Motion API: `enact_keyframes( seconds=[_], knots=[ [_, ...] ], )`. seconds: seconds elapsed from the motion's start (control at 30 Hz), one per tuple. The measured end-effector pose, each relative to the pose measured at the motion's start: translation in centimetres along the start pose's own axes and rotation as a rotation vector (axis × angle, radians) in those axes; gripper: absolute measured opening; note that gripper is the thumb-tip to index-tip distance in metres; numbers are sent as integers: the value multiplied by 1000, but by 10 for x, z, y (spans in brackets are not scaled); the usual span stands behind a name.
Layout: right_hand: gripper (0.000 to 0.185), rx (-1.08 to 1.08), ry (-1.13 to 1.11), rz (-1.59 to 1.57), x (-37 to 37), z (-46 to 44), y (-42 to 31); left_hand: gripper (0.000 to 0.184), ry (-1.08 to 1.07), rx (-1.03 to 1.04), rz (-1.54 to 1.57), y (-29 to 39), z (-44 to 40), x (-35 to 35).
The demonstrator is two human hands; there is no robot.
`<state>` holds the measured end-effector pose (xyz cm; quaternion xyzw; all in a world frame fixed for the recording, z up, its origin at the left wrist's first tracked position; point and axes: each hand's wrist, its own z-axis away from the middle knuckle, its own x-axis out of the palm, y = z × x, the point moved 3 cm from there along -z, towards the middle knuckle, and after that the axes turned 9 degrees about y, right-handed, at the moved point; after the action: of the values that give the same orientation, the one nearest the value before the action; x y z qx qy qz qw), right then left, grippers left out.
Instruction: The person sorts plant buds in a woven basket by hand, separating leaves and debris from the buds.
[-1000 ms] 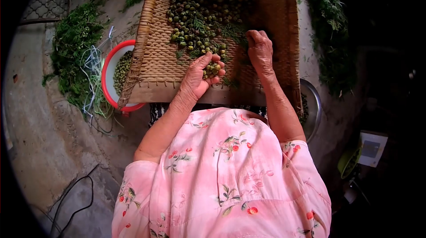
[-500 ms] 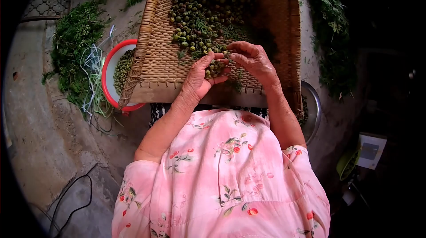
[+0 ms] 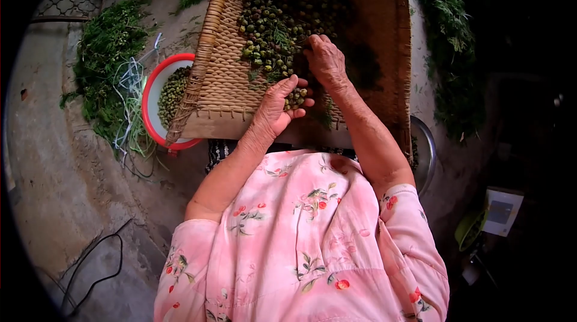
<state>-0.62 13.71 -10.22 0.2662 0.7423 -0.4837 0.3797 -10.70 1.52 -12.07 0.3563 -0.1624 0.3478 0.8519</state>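
Observation:
A woven wicker scoop basket [image 3: 219, 82] lies across my lap. On its floor is a pile of small, round green seed cones [image 3: 264, 51], mixed with feathery green sprigs [image 3: 280, 36]. My left hand [image 3: 277, 104] is cupped palm up near the basket's front edge and cradles a handful of cones [image 3: 296, 98]. Farther in, at the right side of the pile, my right hand [image 3: 326, 60] reaches down with bent fingers drawn together. Its fingertips are partly hidden, so what they hold, if anything, does not show.
Left of the basket stands a red-rimmed white basin [image 3: 148, 109] with green cones in it. Beside it are tangled plastic strings [image 3: 129, 112] and a heap of leafy branches [image 3: 108, 51]. More branches [image 3: 445, 27] lie at right, above a metal basin's rim [image 3: 428, 148]. A black cable [image 3: 120, 256] crosses the floor.
My right hand has moved away from the left hand, up and forward to the pile. My left hand stays cupped around its cones, which are now more exposed.

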Motion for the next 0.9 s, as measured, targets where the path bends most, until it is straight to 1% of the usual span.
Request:
enact_keyframes(
  seconds=[0.07, 0.13, 0.17, 0.2, 0.3, 0.33, 0.4, 0.43, 0.47, 0.53, 0.57, 0.63, 0.73, 0.8, 0.83, 0.87, 0.9],
  knots=[
    [19, 0, 29, -5, -1, 1, 5, 32, -5, 0, -1, 1, 1, 1],
    [17, 28, 114, -110, 0, 1, 17, 31, -10, 0, -1, 1, 2, 1],
    [16, 87, 160, -293, -2, 2, 20, 31, -10, 1, -4, 1, 1, 1],
    [16, 86, 159, -291, -6, 4, 22, 31, -9, 2, -6, 1, 1, 1],
    [18, 201, 130, -511, -14, 7, 24, 31, 1, 4, -16, 2, 3, 2],
    [18, 201, 130, -510, -14, 7, 22, 31, 0, 3, -15, 2, 3, 2],
    [17, 197, 57, -476, -13, 7, 11, 30, -7, 12, -17, 2, 2, 2],
    [13, 107, 88, -496, -6, 6, 8, 30, -7, 12, -17, 1, 1, 2],
    [16, -82, 160, -280, -3, 5, 3, 30, -11, 7, -6, 0, -1, 1],
    [19, -37, 13, -63, -2, 7, -8, 30, -13, 3, 5, -1, -2, 0],
    [19, -38, 13, -65, -1, 6, -9, 30, -13, 1, 8, -1, -2, 0],
    [20, -108, -75, 77, 6, 3, -10, 31, -13, 0, 9, -2, -4, -2],
    [18, -64, -7, 10, -1, 5, -7, 32, -42, 4, 9, -3, -5, -2],
    [15, -11, 89, -188, -5, 10, 5, 34, -20, 8, 5, -1, -2, 0],
    [12, -52, 126, -230, -12, 12, 5, 34, -19, 5, 5, -2, -1, 0],
    [12, -47, 125, -227, -17, 15, 4, 35, -14, 4, 6, -1, -1, 0],
    [11, -16, 129, -317, -25, 19, 2, 37, -11, 4, 6, -1, -2, 1]
  ],
)
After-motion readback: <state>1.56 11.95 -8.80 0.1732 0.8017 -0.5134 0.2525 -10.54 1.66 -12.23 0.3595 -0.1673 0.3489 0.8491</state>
